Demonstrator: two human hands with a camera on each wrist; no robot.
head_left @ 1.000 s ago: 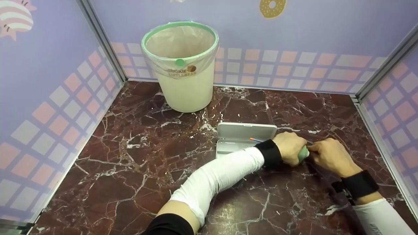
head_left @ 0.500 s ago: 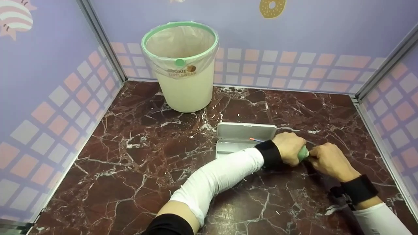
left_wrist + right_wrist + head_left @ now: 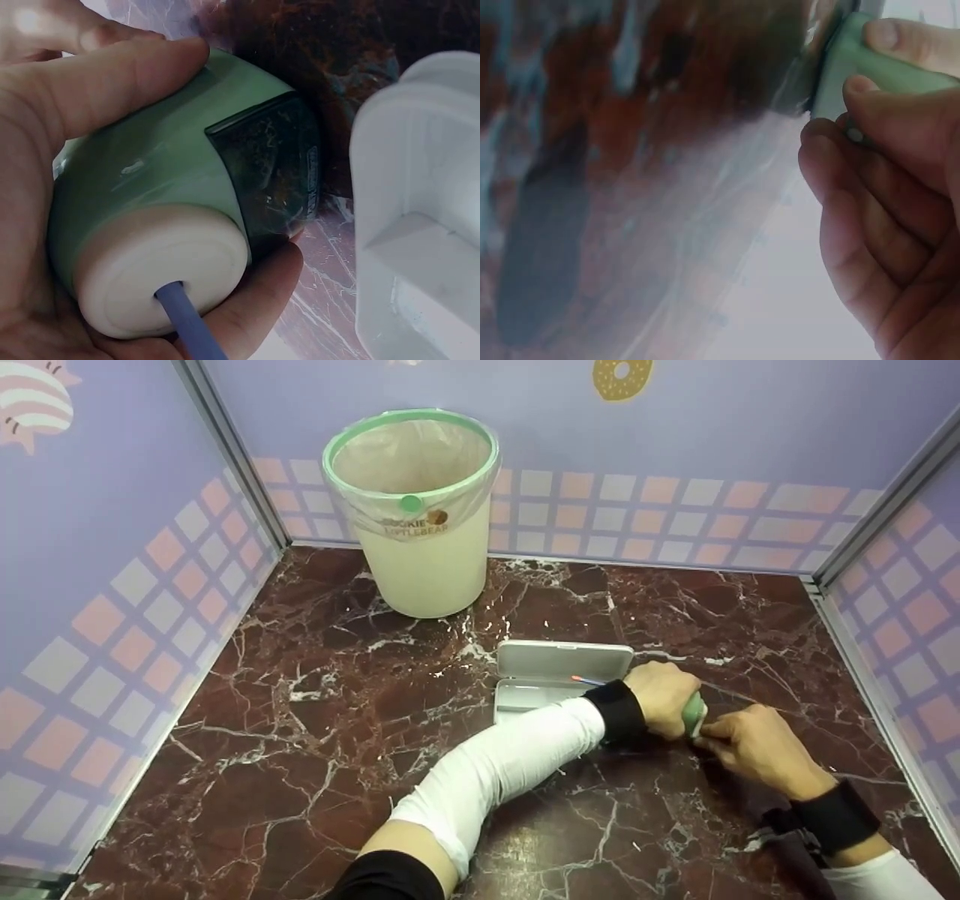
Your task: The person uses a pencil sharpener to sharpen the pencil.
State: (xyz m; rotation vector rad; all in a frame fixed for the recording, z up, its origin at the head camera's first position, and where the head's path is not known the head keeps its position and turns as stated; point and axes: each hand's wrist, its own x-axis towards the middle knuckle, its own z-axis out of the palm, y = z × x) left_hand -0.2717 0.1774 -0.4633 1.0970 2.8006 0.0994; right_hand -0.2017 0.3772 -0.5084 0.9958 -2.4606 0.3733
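Observation:
My left hand (image 3: 664, 697) grips a green pencil sharpener (image 3: 150, 165) with a dark see-through window (image 3: 274, 161) and a round cream face. A blue-purple pencil (image 3: 191, 322) stands in the hole of that face. Beyond the left wrist, in the head view, a thin blue shaft with an orange end (image 3: 577, 679) shows over the pencil case. My right hand (image 3: 757, 746) is at the sharpener's far side, pinching its small crank handle (image 3: 855, 135) between thumb and fingers; most of the handle is hidden by them.
A pale grey pencil case (image 3: 562, 662) lies with its lid up, partly behind the left forearm. A cream bin (image 3: 427, 570) with a green rim and clear liner stands at the back. Light crumbs dot the dark marbled table (image 3: 337, 750). Patterned panels (image 3: 720, 450) enclose it.
My right hand has come down toward the near side, with its fingertips now lower beside the sharpener as the crank turns. My left hand holds the sharpener in almost the same place.

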